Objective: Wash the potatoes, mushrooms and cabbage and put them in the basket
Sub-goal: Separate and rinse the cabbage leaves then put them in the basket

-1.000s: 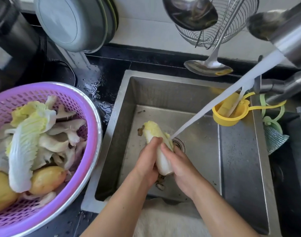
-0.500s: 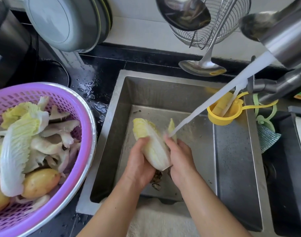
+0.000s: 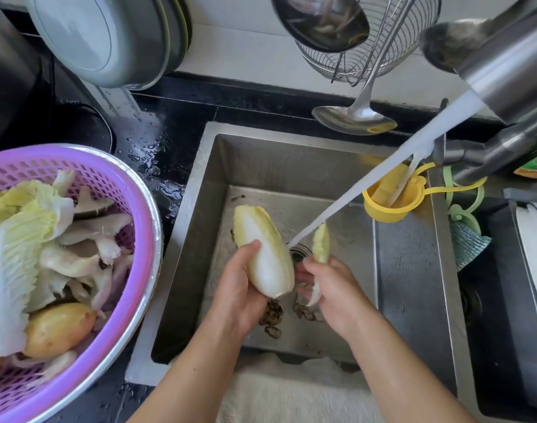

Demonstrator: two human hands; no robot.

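Over the sink [image 3: 413, 300], the left hand [image 3: 236, 297] grips a cabbage heart [image 3: 265, 257], thumb curled on top; just beside it the right hand [image 3: 331, 288] pinches a torn-off leaf [image 3: 321, 243] under the water stream [image 3: 367, 190]. Farther left, the purple basket [image 3: 123, 190] holds washed vegetables.

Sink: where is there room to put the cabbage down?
Bare sink floor lies right of the drain, up to the inner step. The raised shelf below the yellow cup is bare too. It is crowded by the scraps under the hands, and the basket is nearly full.
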